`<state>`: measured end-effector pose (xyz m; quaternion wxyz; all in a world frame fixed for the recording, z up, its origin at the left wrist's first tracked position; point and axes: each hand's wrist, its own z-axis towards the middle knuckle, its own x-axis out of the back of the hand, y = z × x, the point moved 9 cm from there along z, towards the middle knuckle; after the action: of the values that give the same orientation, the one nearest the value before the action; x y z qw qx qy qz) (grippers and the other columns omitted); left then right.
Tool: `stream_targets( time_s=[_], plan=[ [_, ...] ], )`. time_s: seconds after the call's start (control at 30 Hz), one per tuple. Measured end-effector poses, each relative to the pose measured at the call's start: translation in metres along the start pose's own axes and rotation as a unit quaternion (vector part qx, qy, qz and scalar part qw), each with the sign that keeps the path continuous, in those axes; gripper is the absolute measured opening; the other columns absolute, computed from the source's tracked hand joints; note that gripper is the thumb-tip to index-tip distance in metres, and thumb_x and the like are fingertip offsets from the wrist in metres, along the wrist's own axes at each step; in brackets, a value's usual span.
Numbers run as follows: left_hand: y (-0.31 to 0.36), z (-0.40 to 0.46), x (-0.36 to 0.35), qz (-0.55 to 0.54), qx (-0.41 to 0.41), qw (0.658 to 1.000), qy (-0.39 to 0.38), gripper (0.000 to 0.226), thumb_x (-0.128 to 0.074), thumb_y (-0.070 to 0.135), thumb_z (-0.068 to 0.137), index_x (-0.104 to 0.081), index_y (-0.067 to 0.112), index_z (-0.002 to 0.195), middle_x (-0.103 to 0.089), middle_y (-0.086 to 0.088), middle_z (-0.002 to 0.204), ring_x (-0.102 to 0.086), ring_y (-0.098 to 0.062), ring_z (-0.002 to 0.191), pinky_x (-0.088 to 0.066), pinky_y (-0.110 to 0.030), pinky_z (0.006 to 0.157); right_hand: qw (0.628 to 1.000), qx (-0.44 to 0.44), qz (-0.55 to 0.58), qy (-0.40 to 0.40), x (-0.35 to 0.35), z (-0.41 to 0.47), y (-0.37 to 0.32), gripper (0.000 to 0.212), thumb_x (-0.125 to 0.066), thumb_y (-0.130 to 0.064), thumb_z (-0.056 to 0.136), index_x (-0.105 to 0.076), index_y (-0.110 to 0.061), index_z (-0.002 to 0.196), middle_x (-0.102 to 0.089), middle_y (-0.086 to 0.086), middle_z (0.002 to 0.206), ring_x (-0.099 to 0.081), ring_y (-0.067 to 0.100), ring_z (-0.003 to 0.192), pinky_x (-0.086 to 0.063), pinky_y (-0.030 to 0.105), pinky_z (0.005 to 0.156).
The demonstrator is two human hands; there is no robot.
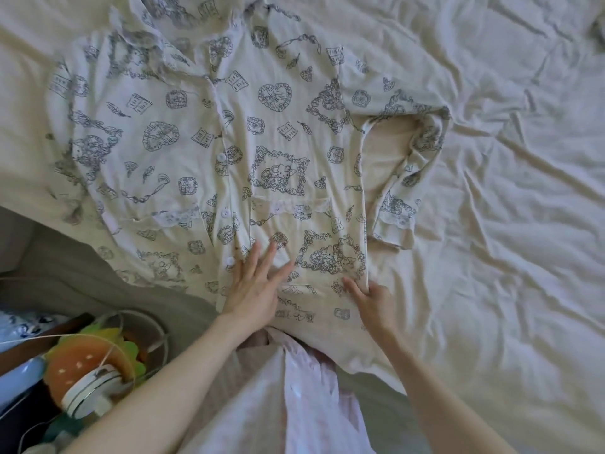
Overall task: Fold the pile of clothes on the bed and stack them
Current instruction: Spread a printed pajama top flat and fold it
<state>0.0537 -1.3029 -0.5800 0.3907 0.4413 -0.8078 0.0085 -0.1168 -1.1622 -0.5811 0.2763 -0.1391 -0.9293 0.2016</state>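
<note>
A printed pyjama shirt (229,142) lies spread front-up on the bed (507,224), its buttoned placket running down the middle and its hem reaching the bed's near edge, closest to the person. The left hand (253,286) rests flat on the cloth just beside the placket's lowest button, fingers straight and fanned wide, holding nothing. The right hand (373,301) sits at the shirt's side seam near the hem, to the right of the placket; its fingers lie on the cloth and the thumb seems to press at the seam fold, but whether it pinches the edge I cannot tell. One short sleeve (402,191) with lace trim is turned inward toward the body on that same side, well away from the placket; the opposite sleeve lies rumpled on the far side of the placket.

The fabric looks thin, soft and light, likely a jersey that drapes and creases readily, so it should slide easily over the sheet and hold no shape of its own. Best held, in my judgement, at the firmer parts: the side seams, the hem corners and the shoulder line, lifting with both hands so the panel stays taut while a side is folded toward the placket. The buttons and lace pockets add slight bulk.
</note>
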Motion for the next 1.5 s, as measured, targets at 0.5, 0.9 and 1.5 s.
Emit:
stream_targets(
  time_s=[0.5,0.9,1.5],
  plan=[
    [0.016,-0.022,-0.022,0.092,-0.039,0.995,-0.022,0.072,-0.037,0.019,0.094,0.009,0.035,0.148,0.033,0.000,0.149,0.035,-0.027,0.135,0.022,-0.052,0.109,0.998,0.036,-0.052,-0.022,0.021,-0.032,0.043,0.024,-0.060,-0.017,0.090,-0.051,-0.006,0.071,-0.045,-0.004,0.054,-0.042,0.002,0.047,-0.031,0.013,0.045],
    [0.030,-0.026,-0.015,-0.045,-0.110,0.993,-0.026,0.048,-0.034,0.012,0.099,-0.031,0.023,0.146,-0.007,-0.001,0.158,-0.003,-0.018,0.146,-0.010,-0.037,0.118,0.948,0.086,-0.282,0.119,0.039,-0.029,0.001,0.028,-0.050,-0.023,0.094,-0.057,-0.009,0.117,-0.055,0.011,0.118,-0.048,0.030,0.112,-0.038,0.040,0.092],
    [-0.366,-0.046,0.120,-0.532,0.289,0.731,0.316,0.060,-0.056,0.034,0.093,-0.032,0.008,0.142,-0.041,-0.006,0.142,-0.043,-0.014,0.120,-0.042,-0.023,0.091,0.830,0.330,-0.449,-0.018,-0.247,-0.040,-0.198,0.058,-0.033,-0.039,0.099,-0.008,-0.027,0.150,0.003,0.004,0.159,0.006,0.025,0.145,0.000,0.052,0.116]
  ],
)
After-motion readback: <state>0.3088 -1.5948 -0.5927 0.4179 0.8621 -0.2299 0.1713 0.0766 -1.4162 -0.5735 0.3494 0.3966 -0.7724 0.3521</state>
